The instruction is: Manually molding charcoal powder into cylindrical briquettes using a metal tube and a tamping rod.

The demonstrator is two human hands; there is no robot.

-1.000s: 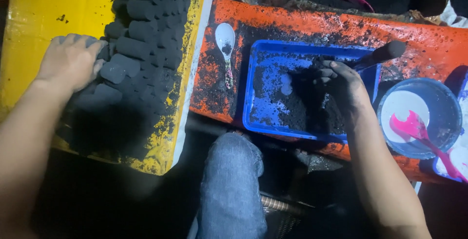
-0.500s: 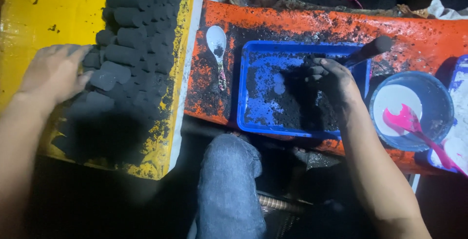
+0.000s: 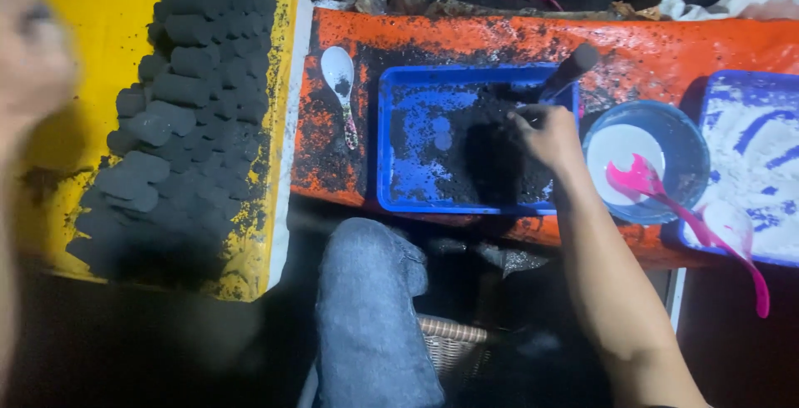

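left hand (image 3: 29,59) at the far left edge, well left of the blue tray (image 3: 399,200), blurred and lifted off the yellow board (image 3: 91,9); cannot tell whether it is open or closed, and it seems to hold nothing. black cylinders (image 3: 183,117) stacked in rows on that board, left of the tray, none touched now. white spoon (image 3: 339,75) lies on the orange table (image 3: 666,46) just left of the tray, a dab of black on its bowl.

black powder (image 3: 491,163) heaped in the right half of the tray. right hand (image 3: 549,135) sits on the heap at the tray's right wall, fingers curled down into the powder, pinching or gathering it. a dark-handled tool (image 3: 566,71) leans over the tray's far right corner, just above the hand.

round blue bowl (image 3: 691,146) with white contents and a pink spoon (image 3: 666,196) just right of the tray; white-dusted tray (image 3: 749,158) further right.

judgement: gather powder from the heap's middle, keep the hand low inside the walls so little spills, and press the fingers shut firmly before lifting.
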